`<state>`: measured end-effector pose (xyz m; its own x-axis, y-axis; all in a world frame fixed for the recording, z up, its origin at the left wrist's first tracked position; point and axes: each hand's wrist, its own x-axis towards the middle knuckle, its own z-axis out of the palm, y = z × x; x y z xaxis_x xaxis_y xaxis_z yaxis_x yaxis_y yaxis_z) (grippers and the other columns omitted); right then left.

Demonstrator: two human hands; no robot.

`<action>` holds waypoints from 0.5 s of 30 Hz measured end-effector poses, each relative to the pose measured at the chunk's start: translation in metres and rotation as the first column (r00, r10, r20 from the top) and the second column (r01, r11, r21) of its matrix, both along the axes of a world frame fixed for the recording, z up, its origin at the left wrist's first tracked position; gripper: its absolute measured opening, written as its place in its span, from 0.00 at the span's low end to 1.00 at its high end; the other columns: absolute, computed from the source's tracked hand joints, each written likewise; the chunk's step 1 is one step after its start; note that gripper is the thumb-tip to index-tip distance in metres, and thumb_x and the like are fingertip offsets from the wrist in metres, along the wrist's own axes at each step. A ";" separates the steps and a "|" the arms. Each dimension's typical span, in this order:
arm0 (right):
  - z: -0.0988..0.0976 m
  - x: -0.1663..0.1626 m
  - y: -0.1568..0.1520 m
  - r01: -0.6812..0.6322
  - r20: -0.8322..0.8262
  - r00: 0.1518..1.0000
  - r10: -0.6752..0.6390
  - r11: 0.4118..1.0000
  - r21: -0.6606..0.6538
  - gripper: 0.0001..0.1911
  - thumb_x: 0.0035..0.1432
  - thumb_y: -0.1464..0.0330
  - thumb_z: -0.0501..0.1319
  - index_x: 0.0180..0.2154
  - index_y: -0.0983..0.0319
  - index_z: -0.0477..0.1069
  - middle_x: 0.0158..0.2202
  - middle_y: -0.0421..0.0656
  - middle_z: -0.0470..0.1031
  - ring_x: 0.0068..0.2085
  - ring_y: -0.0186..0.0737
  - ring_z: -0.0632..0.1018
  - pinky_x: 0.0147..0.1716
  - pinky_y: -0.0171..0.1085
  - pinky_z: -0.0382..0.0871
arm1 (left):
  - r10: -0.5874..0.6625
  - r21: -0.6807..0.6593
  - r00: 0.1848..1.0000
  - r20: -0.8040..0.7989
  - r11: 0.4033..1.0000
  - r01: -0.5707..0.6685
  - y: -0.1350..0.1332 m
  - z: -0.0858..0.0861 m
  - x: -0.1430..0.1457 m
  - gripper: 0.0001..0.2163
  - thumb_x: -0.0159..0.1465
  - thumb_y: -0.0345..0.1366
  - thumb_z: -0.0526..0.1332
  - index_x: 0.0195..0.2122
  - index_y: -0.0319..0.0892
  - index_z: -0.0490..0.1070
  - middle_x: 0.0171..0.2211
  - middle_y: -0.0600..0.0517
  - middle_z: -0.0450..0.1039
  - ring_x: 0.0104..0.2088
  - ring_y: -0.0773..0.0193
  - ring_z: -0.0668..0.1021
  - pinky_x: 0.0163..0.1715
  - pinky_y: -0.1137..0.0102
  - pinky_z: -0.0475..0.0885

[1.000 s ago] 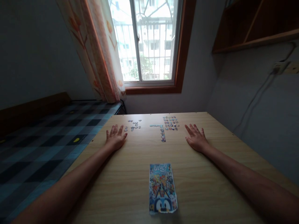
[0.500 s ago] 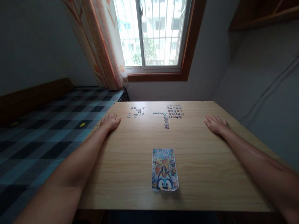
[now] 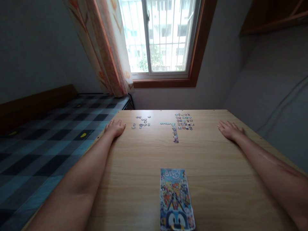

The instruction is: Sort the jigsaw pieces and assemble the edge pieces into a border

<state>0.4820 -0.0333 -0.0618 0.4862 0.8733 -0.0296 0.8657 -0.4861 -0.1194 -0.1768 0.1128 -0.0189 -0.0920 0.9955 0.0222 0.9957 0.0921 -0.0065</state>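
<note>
My left hand point(image 3: 115, 128) lies flat near the left edge of the wooden table point(image 3: 134, 170), fingers apart and holding nothing. Beside it, to the right, several loose jigsaw pieces point(image 3: 145, 121) are scattered. My right hand point(image 3: 230, 130) rests palm down near the table's right edge, also holding nothing. Between the hands, a joined strip of puzzle pieces point(image 3: 175, 133) forms a corner, with a thin top row and a column going down. Just right of it, loose pieces point(image 3: 184, 122) sit in rough rows. A colourful picture sheet marked "Bluey" point(image 3: 175, 195) lies at the near side.
A bed with a checked cover point(image 3: 60, 128) adjoins the table on the left. Beyond the table's far edge are a wall, a barred window point(image 3: 168, 41) and a patterned curtain point(image 3: 106, 48). A wooden shelf point(image 3: 276, 25) hangs at the upper right.
The view has shifted slightly, so the picture sheet appears lower and larger, partly touching the bottom of the frame. Both hands stay flat on the table, and the puzzle pieces keep their arrangement.
</note>
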 end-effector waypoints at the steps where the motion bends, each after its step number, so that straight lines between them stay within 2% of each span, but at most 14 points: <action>1: -0.001 0.001 0.004 0.000 0.004 1.000 0.000 1.000 -0.002 0.38 0.67 0.45 0.35 0.72 0.52 0.50 0.75 0.45 0.46 0.72 0.62 0.51 0.66 0.71 0.41 | 0.008 0.005 1.000 0.001 1.000 -0.008 0.004 0.000 0.000 0.35 0.70 0.55 0.41 0.72 0.39 0.53 0.72 0.37 0.50 0.71 0.44 0.54 0.67 0.48 0.51; 5: -0.004 0.008 0.023 0.006 0.015 1.000 -0.006 1.000 -0.004 0.38 0.66 0.45 0.36 0.71 0.50 0.50 0.74 0.44 0.47 0.72 0.60 0.52 0.66 0.70 0.43 | 0.043 0.024 0.999 0.003 0.999 -0.044 0.021 -0.001 0.003 0.35 0.69 0.55 0.41 0.71 0.39 0.54 0.72 0.37 0.51 0.71 0.45 0.55 0.67 0.48 0.52; 15: 0.001 0.020 0.070 -0.001 -0.020 1.000 0.001 1.000 -0.020 0.39 0.67 0.46 0.34 0.72 0.55 0.49 0.75 0.50 0.43 0.72 0.64 0.51 0.64 0.68 0.44 | 0.104 0.013 0.994 0.032 0.994 -0.104 0.073 0.000 0.014 0.36 0.69 0.56 0.41 0.72 0.41 0.53 0.73 0.37 0.47 0.72 0.45 0.53 0.68 0.48 0.49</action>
